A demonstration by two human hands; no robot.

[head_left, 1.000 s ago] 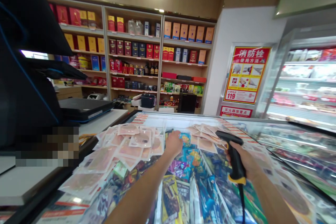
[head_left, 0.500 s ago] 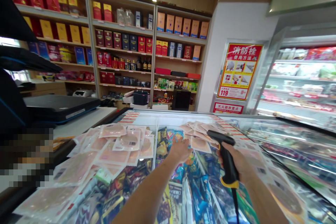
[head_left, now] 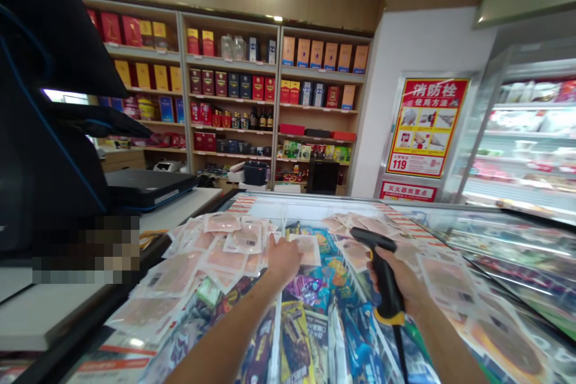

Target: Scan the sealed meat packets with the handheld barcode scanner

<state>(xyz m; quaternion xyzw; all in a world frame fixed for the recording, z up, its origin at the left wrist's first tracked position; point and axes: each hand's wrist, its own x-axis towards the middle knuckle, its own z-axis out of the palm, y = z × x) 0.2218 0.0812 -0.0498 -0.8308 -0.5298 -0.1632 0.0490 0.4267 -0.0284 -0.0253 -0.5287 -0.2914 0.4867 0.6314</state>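
Since the last frame, my left hand has moved left, bringing a flat clear packet to the middle of the frame. It is nearly closed, pinching the packet's left edge. My right hand, right of middle, wraps around a black and yellow barcode scanner. I think I'm shifting it across; next calls for laying it gently on the left pile of packets.

A shop, with boxed goods on wall shelves, a chest freezer and refrigerated display shelves.
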